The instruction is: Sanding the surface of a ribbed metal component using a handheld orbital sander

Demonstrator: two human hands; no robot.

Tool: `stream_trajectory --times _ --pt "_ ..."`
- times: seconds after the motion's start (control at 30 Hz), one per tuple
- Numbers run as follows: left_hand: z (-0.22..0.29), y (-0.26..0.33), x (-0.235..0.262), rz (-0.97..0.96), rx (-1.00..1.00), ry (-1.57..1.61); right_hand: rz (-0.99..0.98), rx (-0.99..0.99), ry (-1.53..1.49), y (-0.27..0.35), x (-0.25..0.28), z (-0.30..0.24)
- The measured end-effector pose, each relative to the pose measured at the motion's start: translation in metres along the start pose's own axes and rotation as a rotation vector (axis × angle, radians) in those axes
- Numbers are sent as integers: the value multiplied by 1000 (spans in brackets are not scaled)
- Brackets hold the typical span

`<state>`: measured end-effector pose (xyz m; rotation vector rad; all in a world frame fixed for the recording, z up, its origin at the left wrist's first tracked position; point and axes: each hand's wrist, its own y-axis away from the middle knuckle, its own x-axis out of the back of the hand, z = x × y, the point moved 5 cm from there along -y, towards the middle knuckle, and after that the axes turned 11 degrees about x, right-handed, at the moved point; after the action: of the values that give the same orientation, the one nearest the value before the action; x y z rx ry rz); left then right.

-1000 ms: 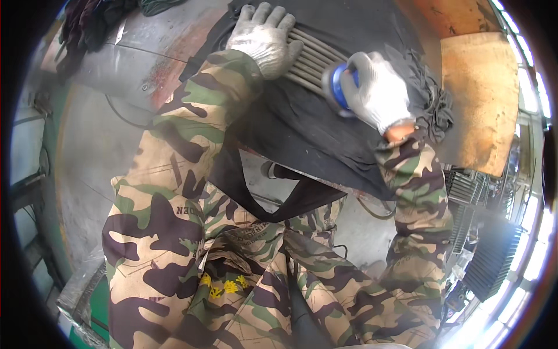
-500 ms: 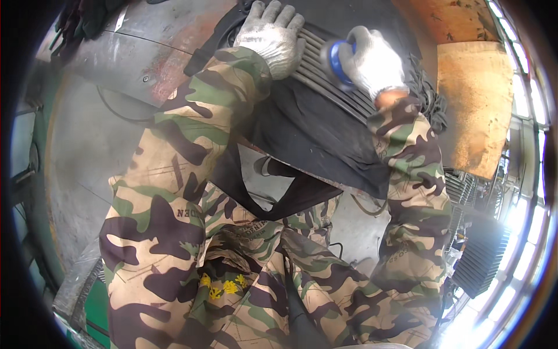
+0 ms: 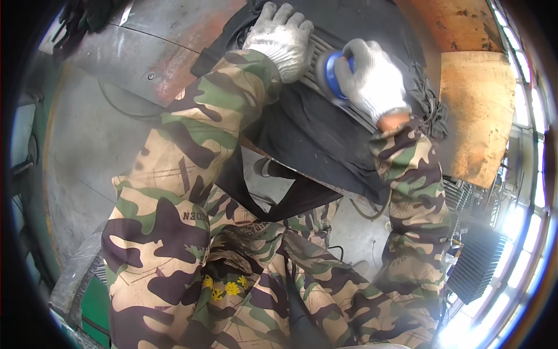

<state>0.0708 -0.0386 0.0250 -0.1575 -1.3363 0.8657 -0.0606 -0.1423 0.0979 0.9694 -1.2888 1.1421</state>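
Note:
A grey finned metal part [image 3: 361, 117] with long parallel ribs lies on a black cloth [image 3: 314, 134] at the top middle. My left hand [image 3: 282, 43], in a whitish knit glove, rests flat on its left side with the fingers stretched out. My right hand [image 3: 375, 78], gloved too, is closed round a round blue sander [image 3: 332, 74], its thumb and fingers over the top. The sander's disc sits on the ribs, and its outer edge is blurred. My hands cover much of the part.
A grey metal work surface [image 3: 116, 134] spreads to the left, with a thin cable on it. Dark gloves or rags [image 3: 87, 23] lie at the far left. Brown boards [image 3: 476, 110] stand at the right. Below them is another finned metal part [image 3: 479, 262].
The sander in my right hand has shifted slightly nearer to me along the ribs. My left hand stays on the part. The whole view has moved a little.

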Motion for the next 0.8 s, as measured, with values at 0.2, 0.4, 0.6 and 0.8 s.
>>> stream_trajectory --times 0.2,0.4,0.6,0.8 --pt "-6 1 -11 -158 93 43 -108 -204 20 -26 -11 46" --pt "-4 -8 -10 -191 72 -19 -42 -63 33 -16 0 30" --pt "-10 -3 -12 -256 59 -56 163 -37 35 -17 8 28" --pt "5 -15 -16 -86 -109 -135 86 -176 49 -7 12 71"
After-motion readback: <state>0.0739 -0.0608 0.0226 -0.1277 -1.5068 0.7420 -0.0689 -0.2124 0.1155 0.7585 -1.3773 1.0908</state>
